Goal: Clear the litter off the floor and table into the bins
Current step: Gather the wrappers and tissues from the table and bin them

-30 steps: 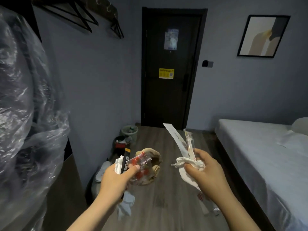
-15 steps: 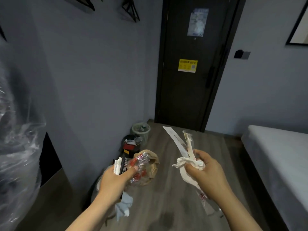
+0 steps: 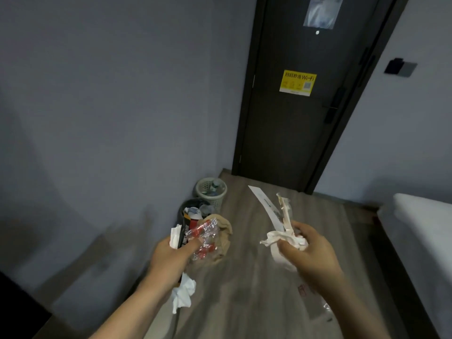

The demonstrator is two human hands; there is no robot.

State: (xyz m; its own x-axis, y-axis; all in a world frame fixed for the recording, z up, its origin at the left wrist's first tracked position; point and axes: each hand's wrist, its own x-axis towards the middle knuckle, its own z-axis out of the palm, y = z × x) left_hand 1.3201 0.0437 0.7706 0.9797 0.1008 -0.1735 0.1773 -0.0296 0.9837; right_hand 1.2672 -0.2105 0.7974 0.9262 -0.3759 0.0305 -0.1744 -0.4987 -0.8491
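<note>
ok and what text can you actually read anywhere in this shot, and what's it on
"Wi-Fi": on the yellow sticker on the door; the characters before it are too blurred.
The paper notice higher on the door: unreadable.
The black wrapper in the left hand: white print, too blurred.
The white strip in the right hand: print too small.

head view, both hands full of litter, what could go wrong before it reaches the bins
1. The white tissue dangles loose below the left hand and may drop onto the floor.
2. The clear wrapper trailing under the right hand could slip out likewise.
3. The black bin already looks heaped to its rim, so more litter may spill over.
</note>
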